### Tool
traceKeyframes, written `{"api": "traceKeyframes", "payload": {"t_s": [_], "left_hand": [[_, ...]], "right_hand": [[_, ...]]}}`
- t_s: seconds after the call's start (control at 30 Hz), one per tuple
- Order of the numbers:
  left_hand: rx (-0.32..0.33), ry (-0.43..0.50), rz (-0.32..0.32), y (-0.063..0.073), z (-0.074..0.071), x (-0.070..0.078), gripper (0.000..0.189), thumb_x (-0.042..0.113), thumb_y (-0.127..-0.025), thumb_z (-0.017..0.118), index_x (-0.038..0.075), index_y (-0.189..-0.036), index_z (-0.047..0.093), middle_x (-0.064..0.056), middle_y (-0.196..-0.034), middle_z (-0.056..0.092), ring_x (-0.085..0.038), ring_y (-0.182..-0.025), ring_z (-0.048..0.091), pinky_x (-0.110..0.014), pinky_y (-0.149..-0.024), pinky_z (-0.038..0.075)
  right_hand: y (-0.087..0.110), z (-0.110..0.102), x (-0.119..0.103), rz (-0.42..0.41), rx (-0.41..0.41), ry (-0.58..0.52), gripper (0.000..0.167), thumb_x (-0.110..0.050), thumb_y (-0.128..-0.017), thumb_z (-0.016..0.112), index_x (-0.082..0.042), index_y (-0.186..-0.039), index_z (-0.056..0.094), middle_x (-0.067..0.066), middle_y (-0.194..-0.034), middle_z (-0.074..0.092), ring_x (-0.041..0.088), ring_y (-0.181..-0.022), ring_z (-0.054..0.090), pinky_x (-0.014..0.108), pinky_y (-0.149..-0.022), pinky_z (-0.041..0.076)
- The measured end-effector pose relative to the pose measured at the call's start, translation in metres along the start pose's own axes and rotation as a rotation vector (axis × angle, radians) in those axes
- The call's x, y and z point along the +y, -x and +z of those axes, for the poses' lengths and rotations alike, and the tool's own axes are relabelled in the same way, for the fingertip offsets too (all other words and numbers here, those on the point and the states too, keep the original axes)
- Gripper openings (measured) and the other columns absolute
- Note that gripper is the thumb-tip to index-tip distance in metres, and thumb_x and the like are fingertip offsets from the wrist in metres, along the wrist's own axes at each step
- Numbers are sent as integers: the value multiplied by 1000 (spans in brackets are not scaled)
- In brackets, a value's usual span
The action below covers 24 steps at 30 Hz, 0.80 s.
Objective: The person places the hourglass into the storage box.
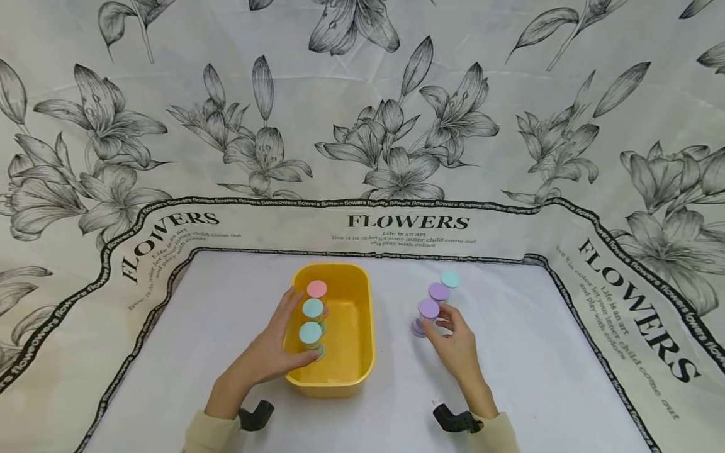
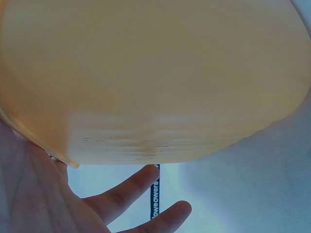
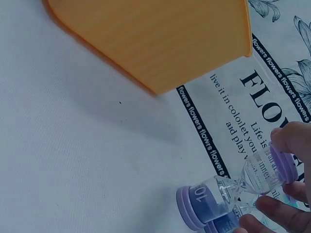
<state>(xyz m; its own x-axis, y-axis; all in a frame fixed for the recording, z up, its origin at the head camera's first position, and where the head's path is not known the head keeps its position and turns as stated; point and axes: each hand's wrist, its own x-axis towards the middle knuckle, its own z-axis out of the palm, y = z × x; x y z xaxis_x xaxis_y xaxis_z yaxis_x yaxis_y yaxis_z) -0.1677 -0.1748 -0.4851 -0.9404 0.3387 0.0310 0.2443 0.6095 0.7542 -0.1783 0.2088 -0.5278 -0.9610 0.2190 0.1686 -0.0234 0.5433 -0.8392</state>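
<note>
My right hand (image 1: 455, 346) pinches the lilac upper cap (image 3: 284, 162) of a clear sand timer (image 3: 214, 199) with lilac ends and a "10" on it. Another lilac-capped timer (image 1: 438, 291) and a pale blue-capped one (image 1: 450, 279) stand just beyond it. My left hand (image 1: 272, 355) lies along the left rim of a yellow basin (image 1: 370, 327), its thumb reaching over the edge. Two of its fingers (image 2: 124, 191) stretch out straight outside the wall. In the basin, along that side, stand a pink-capped timer (image 1: 317, 289) and two pale blue-capped timers (image 1: 313, 308).
A white cloth (image 1: 538, 352) covers the table. Behind and at both sides rises a flower-printed curtain (image 1: 396, 151) with black lettered bands. The basin stands left of the lilac timers, with white cloth between them.
</note>
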Motion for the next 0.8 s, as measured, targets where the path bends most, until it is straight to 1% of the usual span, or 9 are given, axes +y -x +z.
{"api": "traceKeyframes", "payload": {"t_s": [0.13,0.3,0.53,0.67,0.8], "left_hand": [[-2,-12,-5,0,1,0,112,60,-82,78,33,-166,10,7,-175,-7,-44,-156,22,-77,-110,33],[5,-28,-12,-1,2,-2,110,56,-83,79,33,-166,11,7,-175,-7,-45,-155,23,-79,-108,34],[6,-22,-29,1,0,-2,110,55,-83,80,34,-166,11,11,-174,-7,-43,-156,22,-79,-108,33],[2,-9,-29,2,0,-1,111,59,-82,79,32,-166,12,9,-174,-7,-42,-157,20,-78,-110,32],[-5,-10,-26,1,0,0,111,58,-83,79,32,-166,11,11,-174,-7,-40,-158,19,-78,-111,32]], "right_hand": [[-2,6,5,19,23,-24,56,-32,-91,80,-8,-137,60,12,-125,70,29,-111,68,23,-82,53],[-6,11,5,24,46,-66,49,-26,-89,81,-5,-130,64,15,-120,71,31,-108,68,21,-83,52],[-9,19,2,10,69,-86,48,-22,-89,81,-5,-131,64,14,-118,71,28,-106,69,19,-81,51],[-10,19,2,3,80,-100,50,-20,-87,83,-6,-131,64,13,-117,72,24,-103,68,17,-80,50],[-9,21,2,-8,97,-123,49,-17,-85,85,-6,-128,66,12,-115,72,19,-101,67,16,-78,51]]}}
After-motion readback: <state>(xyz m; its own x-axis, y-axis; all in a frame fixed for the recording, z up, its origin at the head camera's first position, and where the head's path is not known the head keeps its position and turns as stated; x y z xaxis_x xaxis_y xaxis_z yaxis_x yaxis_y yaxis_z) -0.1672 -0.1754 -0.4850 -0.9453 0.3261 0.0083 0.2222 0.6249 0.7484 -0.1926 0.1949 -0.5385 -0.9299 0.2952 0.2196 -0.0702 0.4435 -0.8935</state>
